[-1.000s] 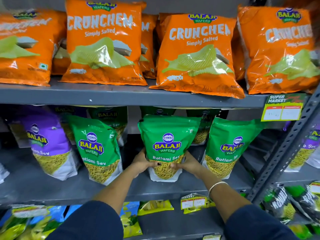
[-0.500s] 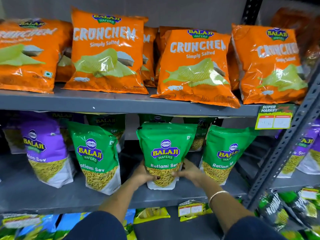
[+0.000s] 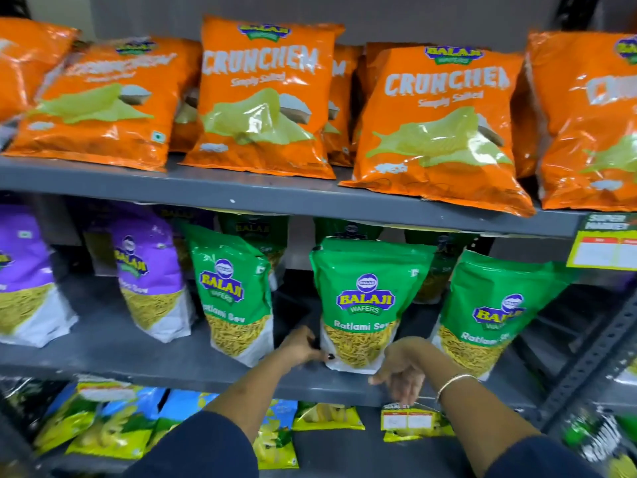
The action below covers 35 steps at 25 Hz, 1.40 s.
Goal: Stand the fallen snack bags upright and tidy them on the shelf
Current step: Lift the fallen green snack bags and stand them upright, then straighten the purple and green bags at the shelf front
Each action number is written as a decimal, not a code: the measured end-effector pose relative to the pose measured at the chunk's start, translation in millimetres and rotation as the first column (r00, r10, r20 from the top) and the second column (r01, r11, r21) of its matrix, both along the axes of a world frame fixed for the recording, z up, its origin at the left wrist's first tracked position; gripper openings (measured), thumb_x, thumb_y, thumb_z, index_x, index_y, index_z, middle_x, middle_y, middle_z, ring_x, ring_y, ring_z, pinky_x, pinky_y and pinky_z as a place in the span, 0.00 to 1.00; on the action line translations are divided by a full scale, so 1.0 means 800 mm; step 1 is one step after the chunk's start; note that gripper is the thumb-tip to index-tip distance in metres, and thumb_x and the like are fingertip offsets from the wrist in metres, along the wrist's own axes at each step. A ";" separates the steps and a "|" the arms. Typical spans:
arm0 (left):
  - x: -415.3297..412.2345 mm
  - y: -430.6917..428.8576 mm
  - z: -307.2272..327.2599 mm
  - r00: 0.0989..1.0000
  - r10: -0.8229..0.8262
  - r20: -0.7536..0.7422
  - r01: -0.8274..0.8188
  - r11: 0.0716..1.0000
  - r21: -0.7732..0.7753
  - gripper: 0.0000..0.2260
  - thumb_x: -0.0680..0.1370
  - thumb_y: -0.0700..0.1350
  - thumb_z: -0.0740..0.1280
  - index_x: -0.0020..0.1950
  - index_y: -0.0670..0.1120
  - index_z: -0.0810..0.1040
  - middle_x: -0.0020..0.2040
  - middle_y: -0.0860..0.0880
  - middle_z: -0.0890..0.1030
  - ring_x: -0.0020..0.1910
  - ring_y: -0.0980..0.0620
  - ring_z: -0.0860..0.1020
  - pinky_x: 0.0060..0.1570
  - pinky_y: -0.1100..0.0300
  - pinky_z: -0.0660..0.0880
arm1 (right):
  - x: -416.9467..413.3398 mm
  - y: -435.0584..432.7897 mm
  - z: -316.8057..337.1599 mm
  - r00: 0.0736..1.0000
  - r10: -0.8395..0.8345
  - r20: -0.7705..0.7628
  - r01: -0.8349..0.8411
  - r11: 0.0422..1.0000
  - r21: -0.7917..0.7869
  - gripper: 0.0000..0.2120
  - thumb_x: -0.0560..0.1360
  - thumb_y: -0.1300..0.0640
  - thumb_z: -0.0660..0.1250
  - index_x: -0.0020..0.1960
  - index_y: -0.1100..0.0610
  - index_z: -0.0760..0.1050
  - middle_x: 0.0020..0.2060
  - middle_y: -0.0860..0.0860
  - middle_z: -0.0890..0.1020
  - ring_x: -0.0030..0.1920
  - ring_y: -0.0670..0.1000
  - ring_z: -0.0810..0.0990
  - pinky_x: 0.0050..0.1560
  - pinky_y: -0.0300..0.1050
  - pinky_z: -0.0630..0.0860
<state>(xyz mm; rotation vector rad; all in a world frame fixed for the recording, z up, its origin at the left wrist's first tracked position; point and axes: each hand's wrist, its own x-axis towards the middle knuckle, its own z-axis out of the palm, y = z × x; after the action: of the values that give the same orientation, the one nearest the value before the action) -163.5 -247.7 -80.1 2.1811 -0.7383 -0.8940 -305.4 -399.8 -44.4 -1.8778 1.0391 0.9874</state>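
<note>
A green Ratlami Sev pouch (image 3: pixel 365 305) is standing upright on the middle shelf (image 3: pixel 144 360), just right of the frame's centre. The left hand (image 3: pixel 301 348) is touching the pouch's lower left corner, its grip narrowing onto that edge with the thumb lying across the front; how firmly it is holding cannot be told. The right hand (image 3: pixel 401 369) is hanging just below the pouch's lower right corner, in front of the shelf lip, its grip loose and holding nothing, fingers pointing down toward a price tag (image 3: pixel 408 419). A thin bangle (image 3: pixel 453 382) is circling the right wrist.

Two more green pouches are standing beside the centre one: one (image 3: pixel 234 294) to the left, tilting slightly, and one (image 3: pixel 489 312) to the right, leaning rightward. Purple pouches (image 3: pixel 148 274) are occupying the left of the same shelf. Across the upper part of the frame, orange Crunchem bags (image 3: pixel 265 98) are leaning back in a row. At the bottom, yellow and blue bags (image 3: pixel 103 426) are lying on the lowest shelf.
</note>
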 end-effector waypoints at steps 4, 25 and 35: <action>0.054 0.103 0.001 0.942 -0.010 -0.334 0.186 0.845 0.501 0.17 0.79 0.46 0.56 0.32 0.42 0.69 0.18 0.49 0.78 0.22 0.54 0.75 0.24 0.63 0.72 | 0.083 0.079 -0.018 0.959 0.162 0.233 -0.183 0.981 0.071 0.14 0.75 0.51 0.65 0.46 0.63 0.71 0.37 0.57 0.80 0.41 0.52 0.78 0.49 0.49 0.79; 0.183 0.206 -0.006 0.977 0.048 0.207 -0.064 0.995 0.070 0.13 0.68 0.50 0.73 0.41 0.42 0.74 0.39 0.44 0.77 0.47 0.42 0.79 0.44 0.53 0.74 | 0.190 0.214 -0.012 0.992 -0.038 0.123 0.028 0.996 0.082 0.17 0.80 0.52 0.54 0.38 0.62 0.68 0.25 0.55 0.81 0.23 0.49 0.80 0.54 0.55 0.75; 0.356 0.307 -0.007 0.952 0.258 -0.163 -0.304 0.846 -0.438 0.53 0.56 0.37 0.76 0.74 0.43 0.49 0.72 0.45 0.64 0.71 0.45 0.63 0.71 0.43 0.63 | 0.376 0.313 -0.075 0.428 -0.309 0.849 0.197 0.949 0.247 0.46 0.58 0.56 0.78 0.70 0.62 0.60 0.66 0.58 0.74 0.64 0.55 0.75 0.56 0.41 0.75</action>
<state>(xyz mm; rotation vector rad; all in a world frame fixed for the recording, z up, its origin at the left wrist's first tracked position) 121.2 -2.1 -85.9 1.7484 -0.4994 -0.5941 -4.7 -149.1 -104.5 -1.6885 0.5437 -0.1975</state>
